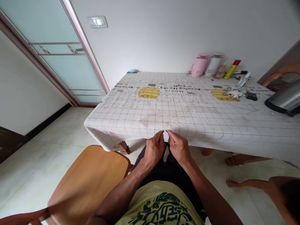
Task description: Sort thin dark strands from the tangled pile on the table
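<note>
A white tablecloth (122, 117) with a dark grid and yellow cartoon prints covers the table and hangs over its front edge. My left hand (155, 145) and my right hand (179, 145) are close together at the middle of that edge, directly in front of my body. Both have curled fingers and thumbs lying along the top, pinching the cloth's hanging border. A narrow strip of cloth shows between the two thumbs. The fingertips are hidden beneath.
A wooden chair (91, 178) stands at my left. Toward the back right are a pink device (199, 66), a white device (212, 65) and a yellow-red box (232, 69). A metal kettle (286, 97) sits at the right, near a crumpled cloth (234, 93). A sliding door (58, 72) is behind left.
</note>
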`<state>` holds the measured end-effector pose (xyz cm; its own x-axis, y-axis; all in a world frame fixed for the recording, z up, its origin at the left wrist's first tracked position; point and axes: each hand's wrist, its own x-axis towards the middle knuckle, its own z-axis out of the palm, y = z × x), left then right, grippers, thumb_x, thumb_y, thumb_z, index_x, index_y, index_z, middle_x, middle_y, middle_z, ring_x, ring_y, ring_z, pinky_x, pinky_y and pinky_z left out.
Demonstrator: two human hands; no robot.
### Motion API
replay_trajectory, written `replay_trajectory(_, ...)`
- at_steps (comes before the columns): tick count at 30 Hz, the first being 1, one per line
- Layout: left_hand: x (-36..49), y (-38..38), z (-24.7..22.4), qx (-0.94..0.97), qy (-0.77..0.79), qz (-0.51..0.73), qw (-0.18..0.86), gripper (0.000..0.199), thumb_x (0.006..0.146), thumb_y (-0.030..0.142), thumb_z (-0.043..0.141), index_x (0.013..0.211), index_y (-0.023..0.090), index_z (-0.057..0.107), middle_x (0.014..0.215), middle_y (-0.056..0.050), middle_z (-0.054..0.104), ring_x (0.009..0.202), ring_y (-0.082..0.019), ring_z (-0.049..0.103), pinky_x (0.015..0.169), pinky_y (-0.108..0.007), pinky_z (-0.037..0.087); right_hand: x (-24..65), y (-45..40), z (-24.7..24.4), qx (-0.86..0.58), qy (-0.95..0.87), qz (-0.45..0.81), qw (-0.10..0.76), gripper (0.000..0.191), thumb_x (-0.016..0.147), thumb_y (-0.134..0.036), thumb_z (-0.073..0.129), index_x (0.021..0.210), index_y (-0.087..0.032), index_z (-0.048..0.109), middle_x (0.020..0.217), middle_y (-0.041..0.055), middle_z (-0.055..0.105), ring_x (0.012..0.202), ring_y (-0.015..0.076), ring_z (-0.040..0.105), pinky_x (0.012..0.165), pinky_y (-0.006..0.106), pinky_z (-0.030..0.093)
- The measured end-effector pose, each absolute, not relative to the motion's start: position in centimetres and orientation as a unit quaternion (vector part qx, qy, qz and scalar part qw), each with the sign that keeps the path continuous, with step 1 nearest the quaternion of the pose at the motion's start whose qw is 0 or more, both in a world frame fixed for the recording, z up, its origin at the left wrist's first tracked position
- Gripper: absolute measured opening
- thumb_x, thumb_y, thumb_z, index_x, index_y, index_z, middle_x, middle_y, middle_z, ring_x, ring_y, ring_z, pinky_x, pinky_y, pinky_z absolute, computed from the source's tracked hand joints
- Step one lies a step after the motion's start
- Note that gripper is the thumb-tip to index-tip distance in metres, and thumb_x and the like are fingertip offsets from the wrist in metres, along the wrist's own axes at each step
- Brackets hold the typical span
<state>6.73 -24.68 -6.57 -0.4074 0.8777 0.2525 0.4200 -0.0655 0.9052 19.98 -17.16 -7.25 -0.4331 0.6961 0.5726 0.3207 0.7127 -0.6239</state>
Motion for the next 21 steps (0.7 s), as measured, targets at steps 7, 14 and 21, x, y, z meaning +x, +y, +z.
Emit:
replay_trajectory(7,6.4,-24.6,-7.1,0.509,0.649,0.520,0.222,0.038,0.112,0.038,0.047,0.131,0.017,0.073,0.077,-0.005,0.074,0.065,-0.017,0.070,0.061,-0.025,0.056,21.2,-15.8,-6.3,-0.247,-0.865,0.241,0.364,0.038,0.113,-0.026,0.045,0.134,-0.024,0.076,0.111,0.0118,0.081,0.102,0.0265,0.079,0.093,0.040,0.063)
replay_trajectory(14,5.9,-24.8,-6.7,0.526,0.651,0.507,0.205,0.036,0.113,0.036,0.047,0.134,0.018,0.070,0.081,-0.005,0.072,0.064,-0.017,0.068,0.061,-0.026,0.055,21.1,-16.0,-6.0,-0.263,-0.877,0.227,0.332,0.035,0.114,-0.027,0.044,0.120,-0.025,0.078,0.108,0.0115,0.081,0.097,0.0266,0.077,0.091,0.040,0.059)
replay_trajectory(21,6.1,-25.3,-6.5,0.557,0.649,0.478,0.200,0.029,0.111,0.029,0.047,0.111,0.020,0.075,0.075,-0.005,0.070,0.059,-0.016,0.065,0.053,-0.025,0.050,22.0,-15.0,-3.9,-0.199,-0.939,0.201,0.194,0.031,0.104,-0.007,0.043,0.104,-0.021,0.072,0.091,0.0083,0.075,0.083,0.0231,0.070,0.080,0.035,0.053)
